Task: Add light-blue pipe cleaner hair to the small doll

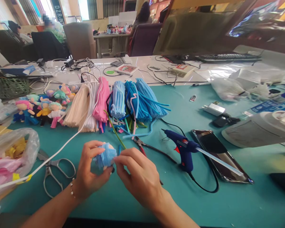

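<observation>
A small doll head [106, 155] wound from light-blue fuzzy pipe cleaner, with a patch of skin tone at its top, is gripped between the thumb and fingers of my left hand [90, 167]. My right hand [139, 175] is pinched closed at the head's right edge; what its fingertips hold is hidden. Just beyond the hands lie bundles of pipe cleaners: peach [77, 107], pink [101, 104], light blue [118, 99] and deeper blue [148, 101]. A green pipe cleaner [116, 132] sticks out toward my right hand. Red-handled pliers [140, 144] lie behind that hand, partly covered.
A blue glue gun [184, 147] with a clear stick lies right, beside a phone [222, 156] and a white cup [258, 129]. Scissors [53, 169], a plastic bag [30, 142] and several finished dolls [45, 107] are left. A white cable [61, 147] crosses the green mat.
</observation>
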`<state>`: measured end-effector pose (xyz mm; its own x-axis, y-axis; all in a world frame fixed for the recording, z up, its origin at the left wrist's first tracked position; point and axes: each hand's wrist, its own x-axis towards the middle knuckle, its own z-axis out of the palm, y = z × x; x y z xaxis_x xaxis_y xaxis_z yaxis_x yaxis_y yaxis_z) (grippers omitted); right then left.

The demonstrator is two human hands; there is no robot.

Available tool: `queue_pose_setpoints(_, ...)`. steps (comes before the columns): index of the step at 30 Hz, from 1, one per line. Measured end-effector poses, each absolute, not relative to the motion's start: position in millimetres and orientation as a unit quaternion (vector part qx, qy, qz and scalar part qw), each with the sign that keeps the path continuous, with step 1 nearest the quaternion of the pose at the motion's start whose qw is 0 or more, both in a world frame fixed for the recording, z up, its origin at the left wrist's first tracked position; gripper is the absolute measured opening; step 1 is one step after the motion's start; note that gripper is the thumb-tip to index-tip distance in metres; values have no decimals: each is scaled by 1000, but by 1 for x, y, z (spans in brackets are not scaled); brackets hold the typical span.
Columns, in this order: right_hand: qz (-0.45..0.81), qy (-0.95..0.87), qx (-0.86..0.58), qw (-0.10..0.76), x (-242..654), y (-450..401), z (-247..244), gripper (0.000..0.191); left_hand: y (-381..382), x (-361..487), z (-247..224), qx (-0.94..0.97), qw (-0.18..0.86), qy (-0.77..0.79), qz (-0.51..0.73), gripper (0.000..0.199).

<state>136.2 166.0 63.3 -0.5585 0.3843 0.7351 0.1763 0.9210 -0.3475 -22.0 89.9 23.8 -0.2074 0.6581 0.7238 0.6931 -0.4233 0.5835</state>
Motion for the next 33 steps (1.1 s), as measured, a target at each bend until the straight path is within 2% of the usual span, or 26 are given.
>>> queue_pose_setpoints(12, 110, -882, -151, 433, 137, 167, 64, 19, 88, -24, 25, -646, 48, -537, -541, 34)
queue_pose_setpoints(20, 109, -905, -142, 385, 140, 168, 70, 31, 86, -26, 26, -656, 58, -536, -528, 34)
queue_pose_setpoints(25, 135, -892, -149, 406, 140, 167, 67, 22, 86, -26, 27, -655, 51, -537, -530, 36)
queue_pose_setpoints(33, 278, -825, -202, 449, 139, 166, 68, 9, 85, -27, 22, -615, -44, -520, -592, 50)
